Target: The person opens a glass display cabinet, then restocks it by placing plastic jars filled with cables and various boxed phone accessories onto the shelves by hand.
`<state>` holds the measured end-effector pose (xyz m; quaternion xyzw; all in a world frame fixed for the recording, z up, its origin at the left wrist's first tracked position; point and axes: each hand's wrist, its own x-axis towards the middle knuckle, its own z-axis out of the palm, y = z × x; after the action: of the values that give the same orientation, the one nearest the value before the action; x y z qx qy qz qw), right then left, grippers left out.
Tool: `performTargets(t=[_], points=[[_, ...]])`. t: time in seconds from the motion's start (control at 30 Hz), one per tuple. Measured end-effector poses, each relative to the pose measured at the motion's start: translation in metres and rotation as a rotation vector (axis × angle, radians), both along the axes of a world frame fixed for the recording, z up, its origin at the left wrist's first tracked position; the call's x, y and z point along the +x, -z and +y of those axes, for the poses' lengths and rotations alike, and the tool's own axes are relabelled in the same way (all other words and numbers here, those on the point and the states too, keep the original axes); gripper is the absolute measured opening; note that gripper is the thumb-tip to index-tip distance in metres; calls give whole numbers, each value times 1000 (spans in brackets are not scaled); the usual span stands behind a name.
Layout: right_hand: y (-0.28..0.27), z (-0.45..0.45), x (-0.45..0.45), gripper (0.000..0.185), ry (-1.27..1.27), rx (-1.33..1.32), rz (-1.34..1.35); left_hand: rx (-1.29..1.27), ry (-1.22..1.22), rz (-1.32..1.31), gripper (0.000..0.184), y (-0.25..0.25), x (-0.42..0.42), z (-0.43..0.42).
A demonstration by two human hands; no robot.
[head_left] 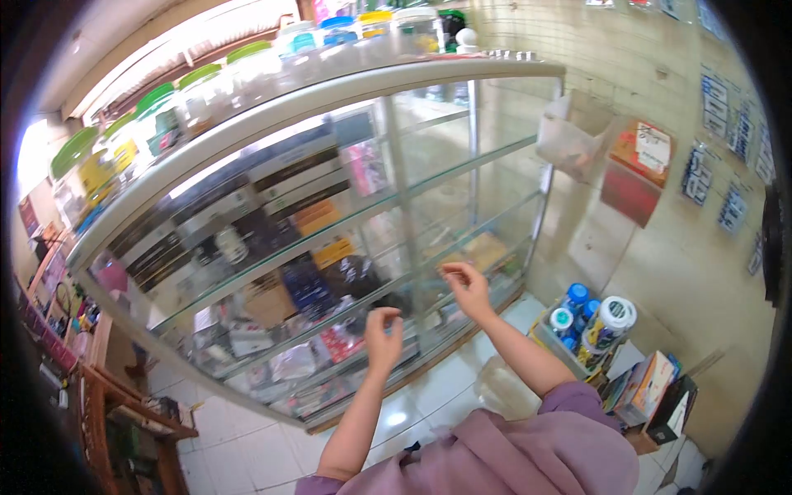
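Note:
In the head view, my left hand (pixel 384 335) is raised in front of a glass display cabinet (pixel 363 216), its fingers loosely bent and nothing visible in them. My right hand (pixel 467 290) is farther right, near the cabinet's lower shelves, fingers slightly curled and apart, also holding nothing that I can see. Whether either hand touches the glass is unclear. Behind the left hand, the shelves hold a black plastic bundle (pixel 353 274), a dark blue package (pixel 305 285) and red packets (pixel 340 342). A yellowish package (pixel 484 249) lies behind the glass beyond my right hand.
Several lidded plastic jars (pixel 247 68) line the cabinet top. To the right, a bin (pixel 554 346) holds blue-capped bottles, beside upright boxes (pixel 643 388). A red box (pixel 634 177) and hanging packets (pixel 714 103) are on the wall. A wooden shelf unit (pixel 124 404) stands left.

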<state>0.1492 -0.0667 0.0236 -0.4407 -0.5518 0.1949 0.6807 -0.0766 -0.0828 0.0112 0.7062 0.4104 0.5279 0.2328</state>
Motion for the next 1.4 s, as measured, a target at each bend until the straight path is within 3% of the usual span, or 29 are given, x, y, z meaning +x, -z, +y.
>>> performTargets(t=[0.03,0.1,0.13,0.2,0.23,0.3,0.33,0.4,0.47,0.53,0.6,0.67,0.73,0.87,0.93,1.13,1.4], points=[[3,5,40,22,71,2,17,1,26,-18,23,2,33,0],[8,26,109,24,153,-10,36,261,171,501,28,11,91,7],[11,39,149,27,209,-27,62,268,180,466,28,19,124,15],[13,67,205,27,258,-1,73,431,323,766,39,31,177,39],[11,80,229,30,343,-8,56,432,325,753,39,35,204,54],[12,104,271,32,416,-20,28,537,409,1101,57,44,251,81],[12,119,289,36,460,-31,29,531,395,1100,57,48,272,99],[10,148,321,40,485,-36,23,757,313,1309,63,54,314,129],[12,176,346,47,604,95,-41,820,253,1347,63,53,344,154],[1,190,355,51,570,137,-45,889,202,1394,63,41,356,168],[-7,197,359,51,632,158,-147,748,236,1431,65,28,361,173],[-12,195,350,52,594,124,-40,700,217,1468,65,29,362,182],[-8,202,347,53,781,106,-131,653,195,1504,65,37,362,192],[-9,211,349,55,784,118,-49,798,28,1582,64,46,359,194],[-16,217,353,50,647,89,268,832,-11,1619,64,47,361,193],[-10,219,344,49,619,87,325,757,63,1640,64,37,344,182],[-9,189,255,54,643,139,180,828,-126,1448,75,55,267,157]])
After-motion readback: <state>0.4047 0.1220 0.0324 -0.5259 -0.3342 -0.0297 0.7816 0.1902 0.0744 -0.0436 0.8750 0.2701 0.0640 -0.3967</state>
